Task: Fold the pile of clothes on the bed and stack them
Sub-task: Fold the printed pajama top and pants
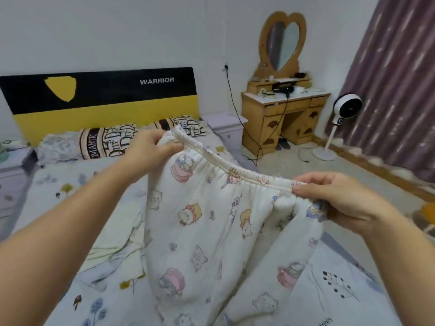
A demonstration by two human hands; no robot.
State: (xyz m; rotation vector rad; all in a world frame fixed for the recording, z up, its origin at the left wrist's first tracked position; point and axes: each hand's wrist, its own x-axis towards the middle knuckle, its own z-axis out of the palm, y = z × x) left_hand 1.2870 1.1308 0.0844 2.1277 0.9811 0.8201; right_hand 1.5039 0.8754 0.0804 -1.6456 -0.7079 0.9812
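Observation:
White pyjama trousers (pixel 207 231) printed with cartoon animals hang in the air over the bed (pixel 70 189). Their elastic waistband is stretched between my two hands. My left hand (pixel 153 149) pinches the far left end of the waistband, and my right hand (pixel 339 196) pinches the near right end. The two legs drop down onto the bedsheet at the bottom of the view. A pale crumpled garment (pixel 117 245) lies on the bed to the left of the trousers, partly hidden behind them.
Two patterned pillows (pixel 108 142) lie by the black and yellow headboard (pixel 101 97). Right of the bed are a bedside cabinet (pixel 226 125), a wooden dressing table (pixel 282 114) with a heart mirror, a white standing fan (pixel 346 109) and a curtain (pixel 395 78).

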